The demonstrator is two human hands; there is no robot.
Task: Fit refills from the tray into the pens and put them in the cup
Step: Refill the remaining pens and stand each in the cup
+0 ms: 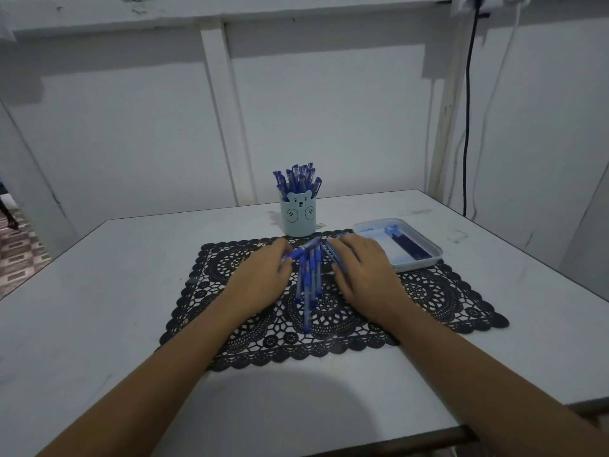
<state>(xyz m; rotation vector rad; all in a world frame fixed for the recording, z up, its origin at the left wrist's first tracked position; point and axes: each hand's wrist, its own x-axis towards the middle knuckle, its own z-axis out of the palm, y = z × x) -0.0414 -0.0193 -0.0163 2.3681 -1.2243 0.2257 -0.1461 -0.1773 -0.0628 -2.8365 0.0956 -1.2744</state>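
Blue pens (pixel 309 278) lie piled on the lace placemat (pixel 428 291). The right hand (pixel 362 268) rests flat-fingered on them and the left hand (pixel 263 275) touches them, its grip unclear. The bear cup (pixel 298 216) stands behind the placemat, and the refill tray (pixel 417 264) sits on its far-right corner.

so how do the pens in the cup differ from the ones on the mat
The pens in the cup stand upright, caps up; the pens on the mat lie flat in a loose pile. Nothing touches the pens in the cup; the left hand and right hand flank the pens on the mat. Both are blue.
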